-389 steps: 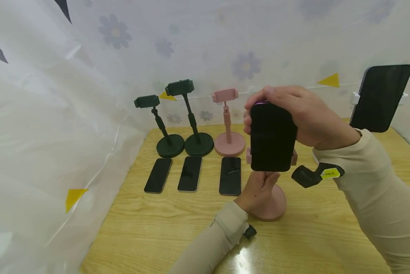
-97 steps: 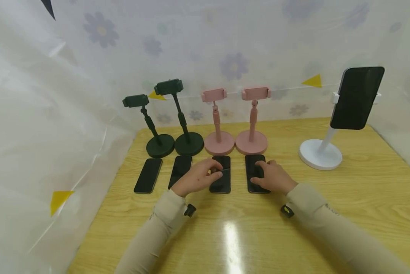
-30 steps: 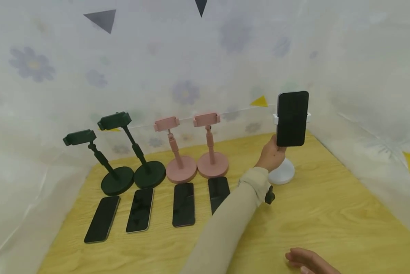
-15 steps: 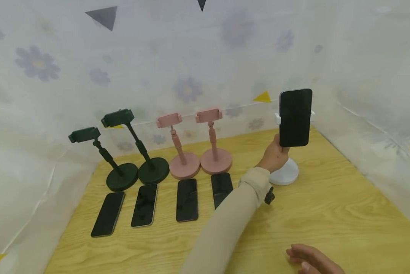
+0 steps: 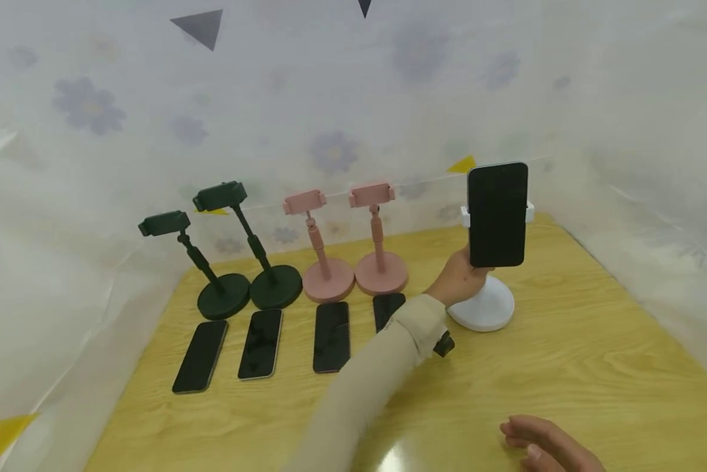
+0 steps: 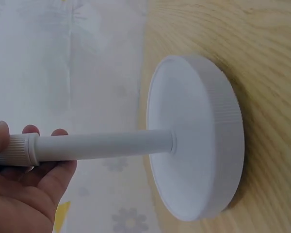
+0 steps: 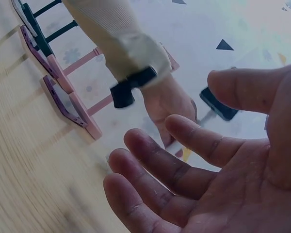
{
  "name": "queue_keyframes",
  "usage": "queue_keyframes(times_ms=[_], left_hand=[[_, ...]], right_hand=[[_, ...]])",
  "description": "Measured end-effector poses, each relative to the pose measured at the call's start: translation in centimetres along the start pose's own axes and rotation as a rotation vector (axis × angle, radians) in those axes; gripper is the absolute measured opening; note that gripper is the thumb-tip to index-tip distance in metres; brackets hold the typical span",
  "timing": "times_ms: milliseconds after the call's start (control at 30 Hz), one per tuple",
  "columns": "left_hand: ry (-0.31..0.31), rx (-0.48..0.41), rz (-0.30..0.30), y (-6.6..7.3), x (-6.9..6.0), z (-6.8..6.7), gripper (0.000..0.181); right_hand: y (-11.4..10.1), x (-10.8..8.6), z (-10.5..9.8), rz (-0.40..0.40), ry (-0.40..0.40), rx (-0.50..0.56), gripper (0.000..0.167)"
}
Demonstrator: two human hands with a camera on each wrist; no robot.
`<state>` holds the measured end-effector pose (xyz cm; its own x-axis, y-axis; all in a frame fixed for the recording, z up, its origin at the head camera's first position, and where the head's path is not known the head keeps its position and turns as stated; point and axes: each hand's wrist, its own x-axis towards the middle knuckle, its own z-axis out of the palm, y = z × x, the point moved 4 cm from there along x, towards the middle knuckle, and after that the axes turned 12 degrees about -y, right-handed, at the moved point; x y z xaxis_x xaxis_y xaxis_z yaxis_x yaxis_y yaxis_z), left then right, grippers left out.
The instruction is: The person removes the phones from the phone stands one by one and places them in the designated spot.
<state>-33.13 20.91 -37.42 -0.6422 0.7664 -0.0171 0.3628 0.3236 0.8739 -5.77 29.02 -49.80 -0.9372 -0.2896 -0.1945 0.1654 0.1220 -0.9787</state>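
My left hand point(image 5: 461, 278) grips the upright pole of a white phone stand point(image 5: 484, 308). A black-screened smartphone point(image 5: 498, 216) sits upright in that stand's clamp and hides part of my fingers. In the left wrist view, the fingers and thumb of my left hand point(image 6: 26, 189) wrap the ribbed collar on the pole above the round white base point(image 6: 199, 141). Whether the base touches the table I cannot tell. Low at the right, my right hand point(image 5: 551, 446) hovers with relaxed fingers and holds nothing; its spread fingers point(image 7: 150, 170) show in the right wrist view.
Two dark green phone stands point(image 5: 275, 285) and two pink ones point(image 5: 380, 272) stand in a row, clamps unfilled. In front lie several phones point(image 5: 332, 337), screens up; my left sleeve point(image 5: 377, 373) partly covers the rightmost. Plastic sheeting point(image 5: 353, 85) walls the wooden table point(image 5: 589, 367).
Earlier, a phone was in the right pink stand; it now lies on the table. My left hand has since taken hold of the white stand, which has shifted nearer and leftward with its phone.
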Motion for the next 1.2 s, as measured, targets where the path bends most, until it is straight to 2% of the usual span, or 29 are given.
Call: queue_keyframes(times_ms=[133, 267, 400, 500, 567, 667, 700, 867, 967, 1100, 1200], left_hand=[[-0.019, -0.061, -0.004, 0.0, -3.5, -2.3, 0.03], [-0.007, 0.025, 0.011, 0.0, -7.5, -4.4, 0.035], [0.036, 0.107, 0.096, 0.2, -11.5, -6.3, 0.037], [0.075, 0.093, 0.205, 0.3, -14.4, -7.3, 0.041], [0.104, 0.097, 0.211, 0.0, -16.3, -7.8, 0.044], [0.129, 0.06, 0.188, -0.5, -18.9, -8.3, 0.041], [0.128, 0.048, 0.159, -0.8, -19.8, -8.4, 0.042], [0.125, 0.035, 0.134, -1.9, -22.6, -8.1, 0.033], [0.133, 0.044, 0.071, -2.6, -24.1, -7.8, 0.027], [0.132, 0.047, 0.025, -3.2, -25.4, -7.0, 0.024], [0.127, 0.042, 0.024, -3.3, -26.0, -6.3, 0.022]], right_hand=[[-0.4, 0.6, 0.5, -0.015, 0.023, -0.019, 0.04], [-0.7, 1.4, 1.2, -0.02, -0.024, -0.023, 0.04], [-1.1, 2.2, 2.0, 0.003, -0.079, -0.036, 0.042], [-1.5, 2.7, 2.7, 0.005, -0.093, -0.056, 0.042], [-1.9, 3.0, 3.2, -0.004, -0.092, -0.075, 0.04], [-2.4, 3.5, 3.9, -0.012, -0.094, -0.108, 0.038], [-2.6, 3.7, 4.1, -0.007, -0.1, -0.116, 0.038], [-2.9, 4.2, 4.3, 0.059, -0.193, -0.093, 0.045], [-2.9, 4.5, 4.5, 0.075, -0.231, -0.068, 0.047], [-2.9, 4.7, 5.1, 0.061, -0.254, -0.063, 0.046], [-3.0, 4.9, 5.4, 0.055, -0.252, -0.075, 0.046]])
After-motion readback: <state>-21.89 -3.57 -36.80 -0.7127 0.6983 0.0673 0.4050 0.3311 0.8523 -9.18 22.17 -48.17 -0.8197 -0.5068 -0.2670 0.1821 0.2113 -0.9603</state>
